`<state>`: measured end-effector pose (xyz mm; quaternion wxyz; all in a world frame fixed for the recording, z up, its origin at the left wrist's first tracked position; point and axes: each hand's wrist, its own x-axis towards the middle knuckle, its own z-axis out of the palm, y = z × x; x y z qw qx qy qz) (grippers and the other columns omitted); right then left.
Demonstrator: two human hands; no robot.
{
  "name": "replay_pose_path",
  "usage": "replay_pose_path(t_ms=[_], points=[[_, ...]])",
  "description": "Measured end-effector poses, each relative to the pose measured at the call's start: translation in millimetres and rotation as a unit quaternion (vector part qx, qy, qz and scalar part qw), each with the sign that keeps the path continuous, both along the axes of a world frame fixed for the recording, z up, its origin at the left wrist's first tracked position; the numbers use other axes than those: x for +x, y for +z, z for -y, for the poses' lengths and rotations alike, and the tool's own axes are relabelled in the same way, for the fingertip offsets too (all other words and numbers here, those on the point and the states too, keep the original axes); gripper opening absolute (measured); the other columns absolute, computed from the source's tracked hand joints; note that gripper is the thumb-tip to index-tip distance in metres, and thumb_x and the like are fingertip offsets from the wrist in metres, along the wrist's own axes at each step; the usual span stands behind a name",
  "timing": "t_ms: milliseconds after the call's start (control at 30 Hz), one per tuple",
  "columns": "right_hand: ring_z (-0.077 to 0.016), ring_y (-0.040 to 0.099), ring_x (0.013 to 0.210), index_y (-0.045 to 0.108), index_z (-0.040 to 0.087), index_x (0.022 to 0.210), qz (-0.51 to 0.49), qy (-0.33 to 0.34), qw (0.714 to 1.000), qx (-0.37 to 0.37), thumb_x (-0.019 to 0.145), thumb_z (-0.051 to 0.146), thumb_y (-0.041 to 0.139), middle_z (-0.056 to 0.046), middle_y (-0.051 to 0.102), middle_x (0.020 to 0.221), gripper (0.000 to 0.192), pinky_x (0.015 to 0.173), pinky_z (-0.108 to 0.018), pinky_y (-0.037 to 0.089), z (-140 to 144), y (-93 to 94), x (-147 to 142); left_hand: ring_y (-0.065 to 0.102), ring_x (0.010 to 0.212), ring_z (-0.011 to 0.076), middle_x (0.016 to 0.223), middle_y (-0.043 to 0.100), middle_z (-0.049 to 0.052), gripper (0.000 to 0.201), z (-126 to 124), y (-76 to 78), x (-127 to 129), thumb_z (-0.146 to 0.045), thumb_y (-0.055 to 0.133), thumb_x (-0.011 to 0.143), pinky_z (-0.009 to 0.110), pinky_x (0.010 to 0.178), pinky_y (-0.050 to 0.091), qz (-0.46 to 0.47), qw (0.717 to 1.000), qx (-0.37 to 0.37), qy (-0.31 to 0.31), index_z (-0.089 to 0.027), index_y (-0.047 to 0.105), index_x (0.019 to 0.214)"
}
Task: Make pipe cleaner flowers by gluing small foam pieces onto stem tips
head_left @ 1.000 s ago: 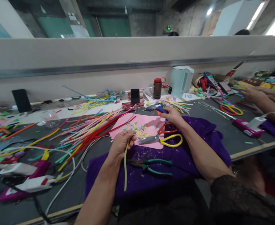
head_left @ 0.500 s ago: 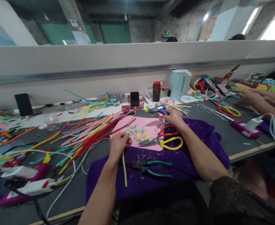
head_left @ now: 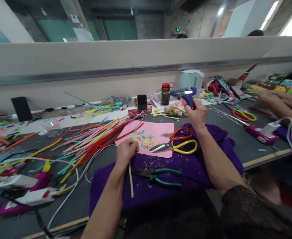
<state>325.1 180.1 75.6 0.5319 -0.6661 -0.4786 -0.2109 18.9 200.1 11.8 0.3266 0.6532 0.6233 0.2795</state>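
Note:
My right hand (head_left: 197, 112) is wrapped round the handle of a blue hot glue gun (head_left: 185, 94), raised above the table with its nozzle to the left. My left hand (head_left: 127, 151) is closed in a pinch on a yellow-green pipe cleaner (head_left: 131, 181) that hangs down from it; its upper end is hidden by the fingers. Short green and yellow cut pieces (head_left: 146, 139) lie on a pink sheet (head_left: 158, 127) between my hands. Scissors with one red and one yellow handle (head_left: 174, 144) rest partly on the sheet. Green-handled pliers (head_left: 158, 176) lie nearer me on a purple cloth (head_left: 146, 200).
Many long pipe cleaners (head_left: 93, 142) spread to the left. Power strips (head_left: 28, 196) with cords lie front left, another (head_left: 260, 134) at right. A phone (head_left: 142, 102), a red-capped bottle (head_left: 165, 94) and a kettle (head_left: 191, 79) stand at the back. Another person's hands (head_left: 267, 99) are at far right.
My right hand has lifted the glue gun up and to the right from beyond the pink sheet. My left hand keeps its pinch on the pipe cleaner in nearly the same place.

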Motion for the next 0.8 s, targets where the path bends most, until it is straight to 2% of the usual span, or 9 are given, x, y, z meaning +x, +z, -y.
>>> replay_pose_path(t_ms=[133,267,333,400,467,533,633,800], points=[[-0.0153,0.045,0.063,0.059,0.016,0.092,-0.018,-0.036,0.998,0.048,0.074,0.028,0.047,-0.002,0.051,0.069,0.025,0.064,-0.028,0.037,11.1,15.2,6.5,0.062,0.054,0.0148,0.061,0.068,0.002,0.021,-0.8,0.3,1.6,-0.032,0.048,0.068,0.023,0.054,0.043,-0.019,1.0,0.006,0.002,-0.018,0.064,0.067],[-0.0149,0.046,0.06,0.057,0.014,0.095,-0.038,-0.051,0.997,0.035,0.074,0.028,0.047,-0.002,0.053,0.068,0.027,0.06,-0.027,0.037,15.3,23.3,10.8,0.062,0.055,0.0153,0.06,0.068,0.002,0.021,-1.5,-0.1,3.0,-0.032,0.048,0.069,0.023,0.054,0.042,-0.034,0.999,0.011,0.0,-0.018,0.064,0.067],[-0.0149,0.047,0.06,0.058,0.014,0.091,-0.02,-0.013,0.999,-0.042,0.074,0.029,0.048,-0.002,0.055,0.068,0.025,0.057,-0.026,0.036,13.6,20.1,9.9,0.062,0.055,0.0156,0.06,0.068,0.002,0.022,-1.8,-0.4,3.3,-0.032,0.048,0.069,0.023,0.055,0.042,-0.044,0.999,0.017,-0.002,-0.018,0.064,0.068],[-0.0154,0.05,0.061,0.061,0.016,0.088,0.035,0.071,0.981,-0.178,0.072,0.032,0.052,-0.002,0.058,0.069,0.024,0.056,-0.025,0.034,10.2,11.3,7.1,0.062,0.055,0.0159,0.059,0.068,0.003,0.023,-2.6,-0.9,3.3,-0.033,0.048,0.068,0.024,0.055,0.043,-0.048,0.999,0.024,-0.002,-0.017,0.065,0.068],[-0.0168,0.053,0.066,0.063,0.018,0.09,0.099,0.143,0.932,-0.319,0.069,0.035,0.056,-0.003,0.062,0.075,0.027,0.056,-0.024,0.033,6.1,-1.3,2.9,0.062,0.056,0.0162,0.059,0.068,0.003,0.023,-3.8,-1.9,3.1,-0.033,0.048,0.068,0.024,0.056,0.043,-0.053,0.998,0.03,-0.004,-0.018,0.065,0.067],[-0.0182,0.055,0.071,0.063,0.019,0.093,0.139,0.173,0.885,-0.41,0.069,0.038,0.058,-0.004,0.065,0.081,0.031,0.056,-0.024,0.032,1.8,-13.9,-1.4,0.062,0.056,0.0167,0.058,0.067,0.003,0.023,-5.3,-3.1,2.8,-0.033,0.048,0.068,0.025,0.057,0.043,-0.061,0.997,0.036,-0.007,-0.018,0.065,0.066],[-0.0182,0.056,0.071,0.064,0.02,0.094,0.154,0.185,0.856,-0.457,0.068,0.039,0.059,-0.005,0.066,0.082,0.032,0.054,-0.023,0.03,-5.4,-25.9,-5.4,0.062,0.057,0.0169,0.057,0.067,0.003,0.024,-7.2,-5.0,2.1,-0.033,0.047,0.068,0.026,0.058,0.043,-0.07,0.996,0.047,-0.009,-0.019,0.066,0.065],[-0.0159,0.057,0.074,0.065,0.026,0.095,0.174,0.231,0.824,-0.487,0.068,0.039,0.06,0.001,0.066,0.083,0.031,0.055,-0.021,0.033,-20.4,-28.6,-4.5,0.062,0.058,0.0171,0.059,0.068,0.003,0.024,-8.3,-6.5,2.1,-0.034,0.047,0.068,0.025,0.058,0.043,-0.068,0.997,0.043,-0.01,-0.019,0.066,0.067]])
